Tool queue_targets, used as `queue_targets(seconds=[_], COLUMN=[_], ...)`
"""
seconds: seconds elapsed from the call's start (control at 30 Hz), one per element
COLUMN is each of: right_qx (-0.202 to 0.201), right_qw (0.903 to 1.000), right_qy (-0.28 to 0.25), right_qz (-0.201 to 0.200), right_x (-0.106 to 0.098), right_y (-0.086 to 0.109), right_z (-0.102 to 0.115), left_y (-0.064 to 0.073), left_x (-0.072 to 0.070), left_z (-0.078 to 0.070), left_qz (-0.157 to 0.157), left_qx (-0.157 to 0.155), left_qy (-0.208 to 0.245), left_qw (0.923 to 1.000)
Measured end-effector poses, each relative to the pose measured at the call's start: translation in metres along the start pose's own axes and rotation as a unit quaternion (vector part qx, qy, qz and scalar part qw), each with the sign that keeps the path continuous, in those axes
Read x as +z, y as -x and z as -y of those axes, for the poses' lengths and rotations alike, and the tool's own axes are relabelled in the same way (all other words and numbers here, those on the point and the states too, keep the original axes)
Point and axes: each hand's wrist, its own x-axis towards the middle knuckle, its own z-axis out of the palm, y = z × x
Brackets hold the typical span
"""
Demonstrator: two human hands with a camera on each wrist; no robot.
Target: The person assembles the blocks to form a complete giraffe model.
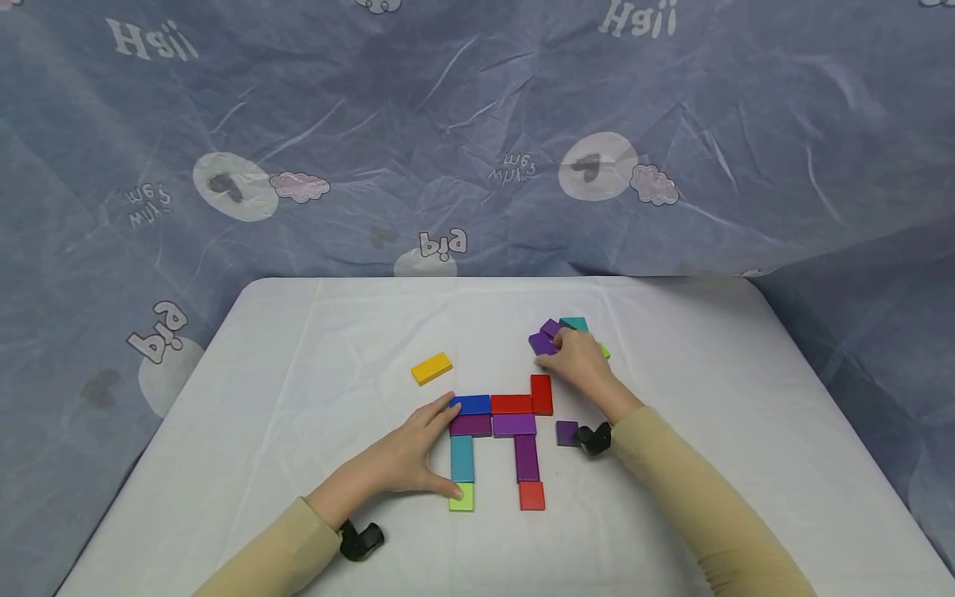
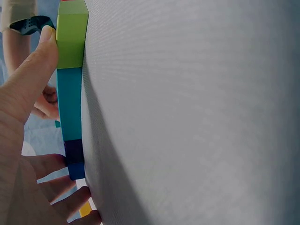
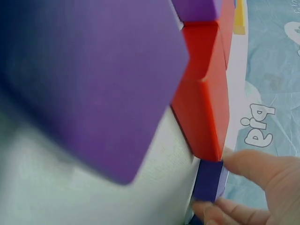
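Observation:
Coloured blocks lie joined in a figure with two legs. A blue block (image 1: 472, 405) and a red block (image 1: 511, 404) top it, above two purple ones. A teal block (image 1: 462, 458) and a lime green block (image 1: 462, 497) form the left leg. My left hand (image 1: 403, 452) spans this side, thumb at the green block and fingertips at the blue one. Farther back, my right hand (image 1: 585, 365) pinches a purple block (image 1: 542, 343) between thumb and fingers. A small purple block (image 1: 550, 327) and a teal block (image 1: 574, 324) lie beside that hand, which partly hides the group.
A yellow block (image 1: 431, 369) lies alone behind the figure. Another red block (image 1: 541, 395) stands out at the figure's upper right corner. Under my right wrist camera is a loose purple block (image 1: 567, 433). A patterned cloth (image 1: 477, 124) hangs behind the white table (image 1: 298, 398).

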Motion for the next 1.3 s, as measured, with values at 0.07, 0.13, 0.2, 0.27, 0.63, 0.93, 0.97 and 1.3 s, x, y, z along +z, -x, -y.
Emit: queue_targets(seconds=[0.07, 0.13, 0.2, 0.27, 0.63, 0.93, 0.97, 1.3], right_qx=[-0.01, -0.024, -0.04, -0.053, -0.085, -0.111, -0.113, -0.168], right_qw=[0.9999, 0.9994, 0.9985, 0.9971, 0.9917, 0.9903, 0.9901, 0.9802], right_qy=[0.002, 0.003, 0.005, 0.005, 0.003, -0.002, -0.003, -0.003], right_qz=[0.013, 0.026, 0.038, 0.055, 0.096, 0.084, 0.083, 0.105], right_x=[-0.001, -0.002, -0.003, -0.004, -0.005, -0.003, -0.003, -0.008], right_y=[0.0, 0.0, -0.003, -0.006, -0.013, -0.007, -0.006, 0.012], right_z=[0.001, 0.0, -0.002, -0.004, -0.013, -0.017, -0.017, -0.026], left_y=[0.0, 0.0, -0.001, -0.001, 0.0, -0.001, -0.001, -0.001], left_x=[0.0, 0.0, 0.0, 0.0, 0.0, 0.001, 0.001, 0.0], left_z=[0.0, 0.0, -0.001, -0.001, -0.002, 0.0, 0.0, -0.001], left_qz=[0.0, 0.001, 0.002, 0.002, 0.002, 0.001, 0.002, 0.007], left_qx=[-0.003, -0.007, -0.008, -0.009, -0.013, -0.011, -0.012, -0.016], left_qy=[-0.001, -0.001, -0.001, -0.002, 0.002, -0.002, -0.002, 0.001], left_qw=[1.0, 1.0, 1.0, 1.0, 0.9999, 0.9999, 0.9999, 0.9998])
